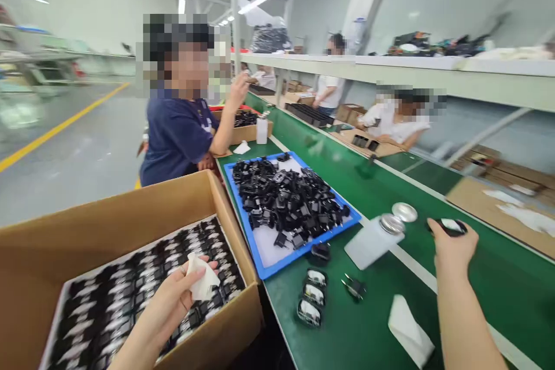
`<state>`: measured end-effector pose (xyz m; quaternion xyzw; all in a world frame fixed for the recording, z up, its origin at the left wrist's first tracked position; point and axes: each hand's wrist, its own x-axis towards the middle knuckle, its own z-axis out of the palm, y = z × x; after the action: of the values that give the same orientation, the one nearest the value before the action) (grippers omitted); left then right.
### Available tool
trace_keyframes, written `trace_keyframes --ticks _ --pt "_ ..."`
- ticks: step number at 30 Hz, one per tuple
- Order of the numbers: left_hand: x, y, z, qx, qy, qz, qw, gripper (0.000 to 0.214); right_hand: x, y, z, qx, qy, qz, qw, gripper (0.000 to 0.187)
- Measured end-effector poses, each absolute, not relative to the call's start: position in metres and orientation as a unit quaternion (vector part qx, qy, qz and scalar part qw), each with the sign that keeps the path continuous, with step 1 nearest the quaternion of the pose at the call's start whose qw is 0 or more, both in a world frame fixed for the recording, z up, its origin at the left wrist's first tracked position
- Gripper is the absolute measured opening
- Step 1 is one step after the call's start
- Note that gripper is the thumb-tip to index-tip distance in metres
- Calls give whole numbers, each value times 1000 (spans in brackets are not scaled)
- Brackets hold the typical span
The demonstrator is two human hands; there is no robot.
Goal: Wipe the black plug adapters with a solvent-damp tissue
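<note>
My left hand is closed on a small white cloth, held over the cardboard box filled with rows of black plug adapters. Stretched out over the green belt, my right hand grips a black adapter with a white label. A white dispenser bottle with a metal top stands just left of that hand. Three labelled adapters and one loose plug lie on the belt between my hands.
A blue tray heaped with black plugs sits beside the box. A folded white cloth lies near my right forearm. A person in a dark blue shirt sits ahead on the left; other workers sit across the belt. Cardboard sheets lie at right.
</note>
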<state>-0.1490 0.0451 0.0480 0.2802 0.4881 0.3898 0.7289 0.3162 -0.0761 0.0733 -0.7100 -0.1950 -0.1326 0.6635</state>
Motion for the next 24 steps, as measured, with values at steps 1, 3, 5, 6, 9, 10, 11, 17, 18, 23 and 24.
trace_keyframes --ticks 1,3,5,6,9,10,11,17,18,23,24 --pt "-141 44 48 293 475 381 737 28 296 -86 86 -693 -169 -164 681 51" --pt "-125 41 50 312 446 357 759 30 252 -99 108 -674 -223 -173 683 57" --pt "-107 35 54 321 417 324 786 33 213 -105 122 -661 -315 -189 655 56" --pt "-99 31 56 326 403 309 797 34 196 -108 127 -662 -352 -198 631 54" --pt "-83 18 63 353 361 291 813 36 160 -115 133 -684 -416 -227 554 48" --pt "-80 14 65 364 349 292 813 36 152 -117 135 -691 -425 -233 536 47" --pt "-79 12 66 373 338 289 814 35 145 -119 137 -695 -431 -237 524 47" --pt "-89 12 63 374 307 284 828 32 114 -126 142 -771 -389 -154 480 47" --pt "-91 14 61 370 307 295 826 30 107 -127 135 -800 -363 -113 465 47" --pt "-95 18 44 358 325 353 801 23 72 -134 64 -874 -270 18 404 48" --pt "-96 17 40 366 328 351 797 22 66 -135 48 -883 -264 21 388 48"
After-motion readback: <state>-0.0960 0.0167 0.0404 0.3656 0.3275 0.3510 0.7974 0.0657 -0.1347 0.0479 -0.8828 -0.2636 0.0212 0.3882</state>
